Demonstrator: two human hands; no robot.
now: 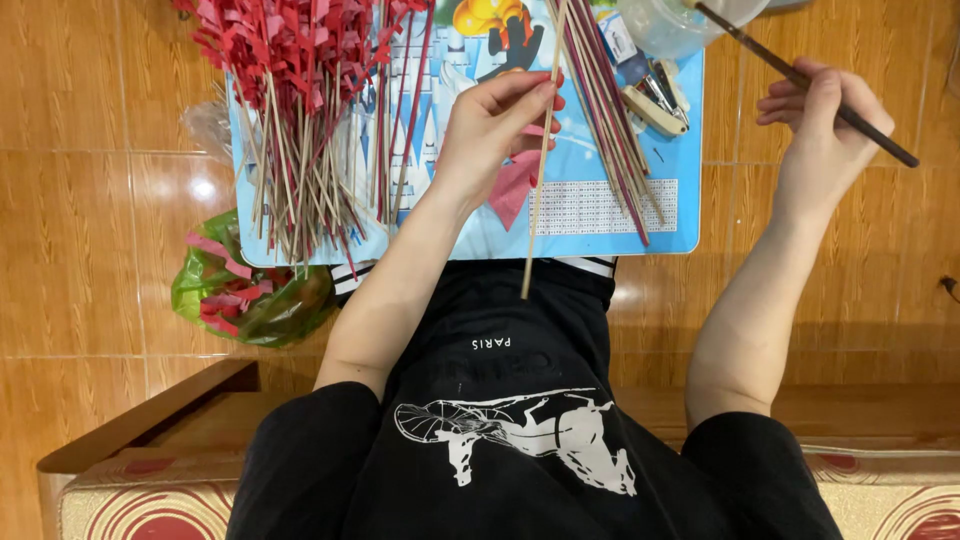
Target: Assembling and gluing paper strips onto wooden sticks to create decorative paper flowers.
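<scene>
**Gluing a red paper piece to a bamboo stick over the blue board**

The blue plastic board point(690, 215) lies on the tiled floor and serves as the work surface. On the far left part of the board lies a large pile of finished sticks with red paper tips point(300, 110). On its far right part lies a smaller bundle of bare and red-tinted sticks point(610, 120), beside a clear plastic cup point(675, 25).

The left hand point(495, 125) hovers over the middle of the board. Its fingers are closed in a pinch on a thin bamboo stick point(538, 190) and a small red paper piece point(515, 185); the wrist is bent and the forearm reaches forward.

The right hand point(820, 125) is beyond the right edge of the board, raised, with fingers curled around a dark thin brush point(800, 78) whose tip points toward the cup.

In my judgement, the work goes well if the stick is kept steady, the paper flat, and the brush carries little glue.
</scene>
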